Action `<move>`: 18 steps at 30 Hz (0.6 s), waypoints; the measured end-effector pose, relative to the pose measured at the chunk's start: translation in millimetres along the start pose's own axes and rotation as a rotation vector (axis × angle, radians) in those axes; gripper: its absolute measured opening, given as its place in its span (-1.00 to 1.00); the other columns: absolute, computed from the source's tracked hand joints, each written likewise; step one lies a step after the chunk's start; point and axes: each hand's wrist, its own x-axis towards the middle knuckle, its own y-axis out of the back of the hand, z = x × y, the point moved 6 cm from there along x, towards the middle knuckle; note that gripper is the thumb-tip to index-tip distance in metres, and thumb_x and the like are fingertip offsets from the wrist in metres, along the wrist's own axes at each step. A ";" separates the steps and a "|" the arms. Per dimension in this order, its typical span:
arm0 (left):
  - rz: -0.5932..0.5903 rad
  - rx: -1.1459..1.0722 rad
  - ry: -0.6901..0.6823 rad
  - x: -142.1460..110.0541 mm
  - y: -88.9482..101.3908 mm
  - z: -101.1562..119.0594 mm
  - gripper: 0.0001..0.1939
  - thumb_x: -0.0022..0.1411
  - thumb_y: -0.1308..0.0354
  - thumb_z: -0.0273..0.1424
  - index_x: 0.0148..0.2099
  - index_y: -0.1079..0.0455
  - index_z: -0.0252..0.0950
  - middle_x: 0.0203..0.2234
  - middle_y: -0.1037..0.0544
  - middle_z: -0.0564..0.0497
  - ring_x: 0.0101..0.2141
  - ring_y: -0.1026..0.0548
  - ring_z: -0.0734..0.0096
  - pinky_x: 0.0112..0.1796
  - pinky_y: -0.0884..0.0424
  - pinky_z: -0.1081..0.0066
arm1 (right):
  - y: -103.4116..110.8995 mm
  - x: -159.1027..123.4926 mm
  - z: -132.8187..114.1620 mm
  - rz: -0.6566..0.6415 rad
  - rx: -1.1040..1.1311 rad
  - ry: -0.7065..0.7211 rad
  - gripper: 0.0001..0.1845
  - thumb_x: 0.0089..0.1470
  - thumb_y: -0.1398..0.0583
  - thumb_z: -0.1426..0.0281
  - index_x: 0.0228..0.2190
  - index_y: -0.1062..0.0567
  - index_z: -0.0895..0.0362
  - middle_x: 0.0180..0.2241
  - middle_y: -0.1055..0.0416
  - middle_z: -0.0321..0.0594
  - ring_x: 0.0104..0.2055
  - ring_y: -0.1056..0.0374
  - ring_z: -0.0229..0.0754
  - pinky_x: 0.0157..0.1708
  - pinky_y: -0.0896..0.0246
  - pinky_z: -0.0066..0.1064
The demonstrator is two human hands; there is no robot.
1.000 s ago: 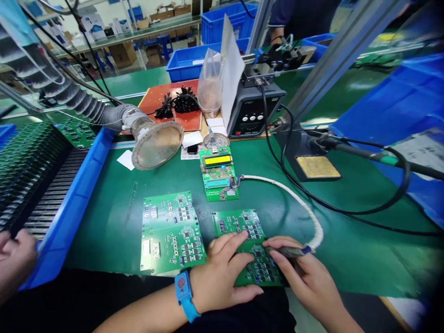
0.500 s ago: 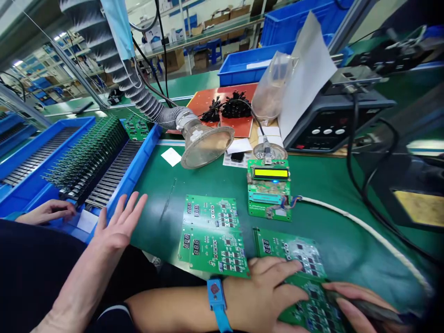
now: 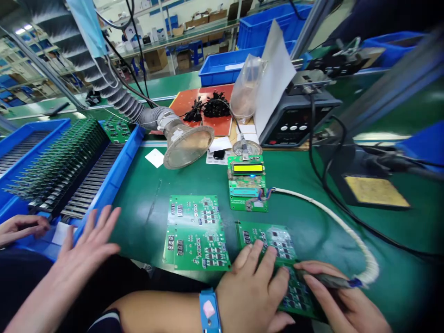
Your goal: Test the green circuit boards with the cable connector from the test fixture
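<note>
My left hand (image 3: 255, 284), with a blue wrist strap (image 3: 210, 310), lies with spread fingers over a green circuit board (image 3: 282, 238) near the table's front edge. My right hand (image 3: 342, 296) grips a dark grey wired probe (image 3: 328, 280) at the right side of this board; its tip is hidden. A white sleeved cable (image 3: 333, 210) runs from the probe to a small device board (image 3: 248, 185) with a lit yellow display and a blue light. To the left of my left hand lies another green circuit board panel (image 3: 196, 233) with black digit displays and chips.
At left, a co-worker's hands (image 3: 92, 240) are beside blue trays (image 3: 114, 180) holding upright circuit boards (image 3: 62, 162). A fume hose funnel (image 3: 189, 145) hangs over the table. Behind stand a soldering station (image 3: 294, 122) and black cable bundles (image 3: 215, 105). A sponge stand (image 3: 376, 192) is at right.
The view has shifted, so the scene sits further left. My left hand's fingers have moved slightly over the board; my right hand still grips the probe. The co-worker's raised hand has tilted lower.
</note>
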 end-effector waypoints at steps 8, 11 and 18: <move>-0.248 0.220 0.096 27.8 -12.2 19.2 0.01 0.00 -0.29 0.09 0.26 -0.15 -0.55 0.25 -0.11 -0.36 0.14 -0.30 -0.02 0.07 -0.30 0.25 | 2.0 10.5 -38.3 -0.020 -0.088 0.170 -0.88 0.21 -0.11 0.34 -0.25 -0.44 0.05 -0.32 -0.49 -0.25 -0.28 -0.47 -0.23 -0.22 -0.38 -0.54; -0.387 0.247 0.090 38.5 -6.7 17.8 -0.03 0.06 -0.24 0.08 0.28 -0.13 -0.54 0.24 -0.09 -0.41 0.16 -0.27 -0.04 0.08 -0.27 0.20 | 2.2 11.1 -41.7 -0.012 -0.087 0.192 -0.89 0.22 -0.10 0.34 -0.26 -0.43 0.04 -0.33 -0.49 -0.27 -0.29 -0.47 -0.24 -0.23 -0.38 -0.55; -0.603 0.095 0.187 52.4 3.6 -1.6 -0.04 -0.21 -0.35 0.18 0.07 -0.28 -0.41 0.26 0.03 -0.51 0.24 0.04 -0.38 0.16 -0.02 -0.05 | 3.1 11.3 -43.6 0.008 -0.085 0.190 -0.89 0.22 -0.10 0.34 -0.26 -0.43 0.04 -0.33 -0.49 -0.26 -0.29 -0.47 -0.23 -0.25 -0.38 -0.54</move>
